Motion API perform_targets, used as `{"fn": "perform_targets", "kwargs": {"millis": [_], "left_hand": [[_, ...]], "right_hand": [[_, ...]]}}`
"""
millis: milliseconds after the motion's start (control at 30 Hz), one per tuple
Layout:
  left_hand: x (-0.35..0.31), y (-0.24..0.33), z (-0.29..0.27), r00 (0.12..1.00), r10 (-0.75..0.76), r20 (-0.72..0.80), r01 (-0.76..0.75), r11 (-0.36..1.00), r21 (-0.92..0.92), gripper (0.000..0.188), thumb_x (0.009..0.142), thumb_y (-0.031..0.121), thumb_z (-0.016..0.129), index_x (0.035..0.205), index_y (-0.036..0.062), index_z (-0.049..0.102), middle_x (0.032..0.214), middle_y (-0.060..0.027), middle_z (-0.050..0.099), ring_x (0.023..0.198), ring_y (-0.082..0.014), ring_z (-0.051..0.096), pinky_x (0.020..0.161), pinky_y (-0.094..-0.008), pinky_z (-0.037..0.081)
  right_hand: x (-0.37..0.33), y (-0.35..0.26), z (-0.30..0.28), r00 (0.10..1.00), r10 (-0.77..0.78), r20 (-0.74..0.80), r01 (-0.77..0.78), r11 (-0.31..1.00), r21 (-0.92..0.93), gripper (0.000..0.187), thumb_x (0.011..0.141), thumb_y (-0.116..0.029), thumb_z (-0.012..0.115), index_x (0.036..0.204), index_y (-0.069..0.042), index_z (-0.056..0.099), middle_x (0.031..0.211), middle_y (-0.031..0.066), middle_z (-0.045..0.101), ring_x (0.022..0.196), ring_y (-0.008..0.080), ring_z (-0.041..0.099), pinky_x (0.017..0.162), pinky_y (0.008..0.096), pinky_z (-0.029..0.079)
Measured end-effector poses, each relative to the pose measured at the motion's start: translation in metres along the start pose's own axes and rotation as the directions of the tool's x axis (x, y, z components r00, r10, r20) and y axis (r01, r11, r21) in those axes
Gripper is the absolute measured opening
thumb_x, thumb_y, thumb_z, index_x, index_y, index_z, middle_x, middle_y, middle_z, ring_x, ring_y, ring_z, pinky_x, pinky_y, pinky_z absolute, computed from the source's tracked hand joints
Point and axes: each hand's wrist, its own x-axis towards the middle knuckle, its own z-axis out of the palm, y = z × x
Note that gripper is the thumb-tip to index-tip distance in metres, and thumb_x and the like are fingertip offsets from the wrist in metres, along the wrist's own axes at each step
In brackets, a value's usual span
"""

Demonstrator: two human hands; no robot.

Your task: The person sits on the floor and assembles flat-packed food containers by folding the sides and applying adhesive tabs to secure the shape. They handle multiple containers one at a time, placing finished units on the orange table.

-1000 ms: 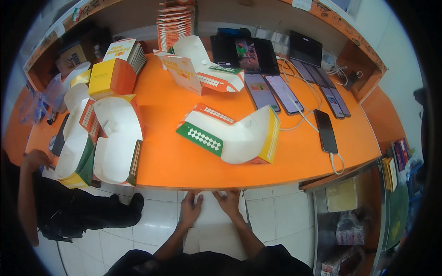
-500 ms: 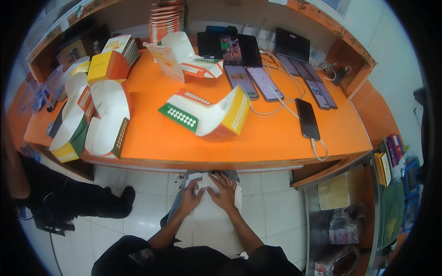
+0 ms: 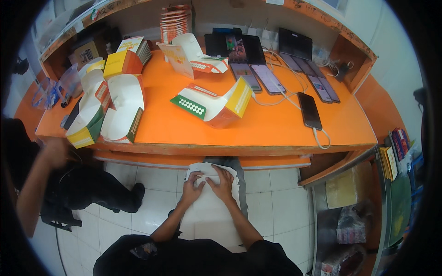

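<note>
A flat white cardboard box blank (image 3: pixel 209 214) lies across my lap, below the desk's front edge. My left hand (image 3: pixel 191 189) presses on its upper part, thumb and fingers curved around a fold. Close beside it, my right hand (image 3: pixel 223 185) grips the blank the same way, its fingers over the far edge. The two thumbs almost meet in the middle. The undersides of my fingers are hidden. On the orange desk (image 3: pixel 170 131) above stands a half-folded carton (image 3: pixel 215 102) with green and yellow sides.
Open cartons (image 3: pixel 123 110) stand at the desk's left, and folded ones are stacked (image 3: pixel 175 25) behind. Several phones with cables, including a black phone (image 3: pixel 309 111), lie at the right. A co-worker's forearm (image 3: pixel 37 188) is at the left. A shelf (image 3: pixel 322 221) stands at the right.
The view has shifted, so the desk sits higher and further right. My hands stay on the blank, and more of its upper edge shows. The co-worker's hand has risen beside the desk.
</note>
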Motion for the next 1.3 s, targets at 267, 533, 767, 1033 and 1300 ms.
{"fn": "perform_targets", "kwargs": {"millis": [267,533,767,1033,1300], "left_hand": [[0.0,-0.014,0.008,0.985,-0.145,0.093,0.131,0.981,0.142,0.029,0.077,0.014,0.073,0.101,0.0071,0.058,0.091,-0.0059,0.065,0.097,-0.02,0.062,0.09,-0.0343,0.039],[0.003,-0.019,0.012,0.992,0.092,0.087,-0.117,0.935,0.336,0.021,0.08,0.026,0.069,0.093,0.0107,0.064,0.091,-0.0067,0.066,0.107,-0.0281,0.057,0.104,-0.0607,0.016],[0.008,-0.008,0.014,1.0,0.024,0.005,-0.024,0.963,0.269,0.019,0.077,0.014,0.07,0.095,0.0105,0.063,0.082,-0.0096,0.062,0.083,-0.0262,0.058,0.086,-0.0401,0.041],[0.008,-0.008,0.005,0.999,-0.036,-0.005,0.036,0.999,0.031,0.023,0.079,0.0,0.061,0.101,0.0082,0.063,0.085,-0.0114,0.064,0.063,-0.0178,0.056,0.058,-0.0277,0.044],[0.004,-0.008,0.002,0.978,-0.151,0.145,0.114,0.966,0.233,0.02,0.082,0.009,0.062,0.102,0.0052,0.065,0.079,-0.0082,0.061,0.054,-0.0137,0.047,0.052,-0.027,0.039]], "right_hand": [[-0.012,0.023,-0.007,0.996,-0.038,0.078,0.043,0.997,-0.059,0.022,0.077,-0.028,0.07,0.097,-0.021,0.069,0.104,0.001,0.064,0.107,0.0204,0.052,0.096,0.0423,0.024],[0.002,0.042,-0.011,0.998,0.049,-0.027,-0.041,0.971,0.236,0.015,0.072,-0.024,0.075,0.085,-0.017,0.071,0.104,0.0015,0.065,0.105,0.0199,0.053,0.098,0.0425,0.023],[0.005,0.004,-0.018,0.984,-0.003,-0.179,-0.012,0.996,-0.084,0.017,0.062,-0.024,0.081,0.067,-0.017,0.067,0.115,0.0041,0.054,0.123,0.0297,0.034,0.099,0.0468,0.02],[0.009,-0.011,-0.01,0.991,0.0,-0.136,-0.027,0.98,-0.197,0.021,0.064,-0.028,0.08,0.074,-0.019,0.065,0.116,0.0044,0.052,0.122,0.0288,0.034,0.097,0.0495,0.02],[-0.008,-0.025,-0.009,0.986,0.097,-0.138,-0.109,0.991,-0.079,0.027,0.067,-0.019,0.079,0.089,-0.014,0.066,0.082,0.0014,0.055,0.084,0.0175,0.051,0.086,0.0388,0.035]]}}
